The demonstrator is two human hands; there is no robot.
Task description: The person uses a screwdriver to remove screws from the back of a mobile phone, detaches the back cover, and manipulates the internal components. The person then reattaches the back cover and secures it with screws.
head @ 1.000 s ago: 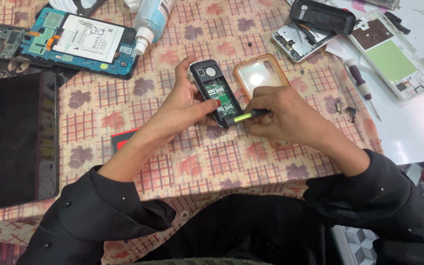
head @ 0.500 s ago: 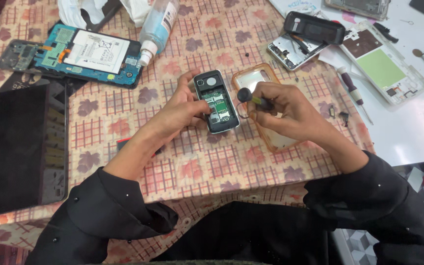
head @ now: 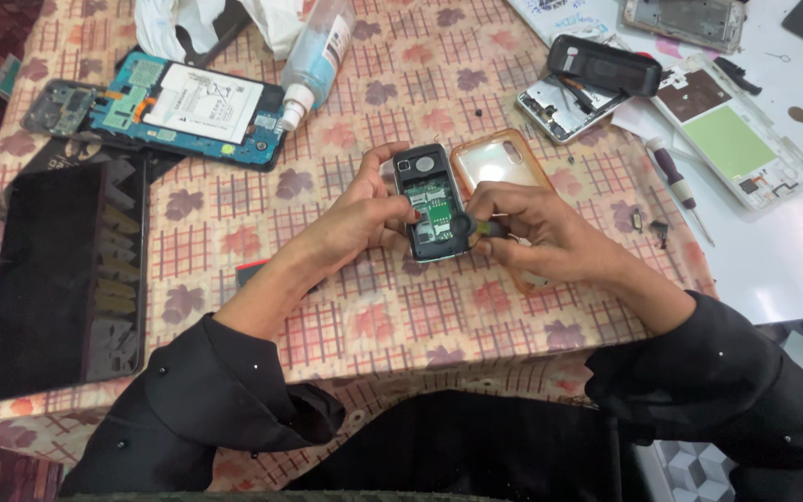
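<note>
A small black phone [head: 431, 200] with its back removed lies face down on the checked tablecloth [head: 234, 214], its green circuit board showing. My left hand [head: 364, 209] grips the phone's left side and steadies it. My right hand [head: 532, 228] holds a small screwdriver [head: 476, 226] with a black cap and a yellow-green band, its tip at the phone's lower right edge. An orange clear phone case [head: 499, 160] lies just right of the phone, partly under my right hand.
A large dark tablet screen [head: 58, 279] lies at the left. Behind it sits an opened tablet body [head: 188, 112] with a white battery, a plastic bottle [head: 313, 46], and white cloth. Several dismantled phones [head: 597, 84], a white frame [head: 731, 139] and a screwdriver [head: 676, 181] lie at right.
The view has shifted and the hands sit lower in it. My right hand has turned the screwdriver, and its black cap now points toward the phone's lower right edge.
</note>
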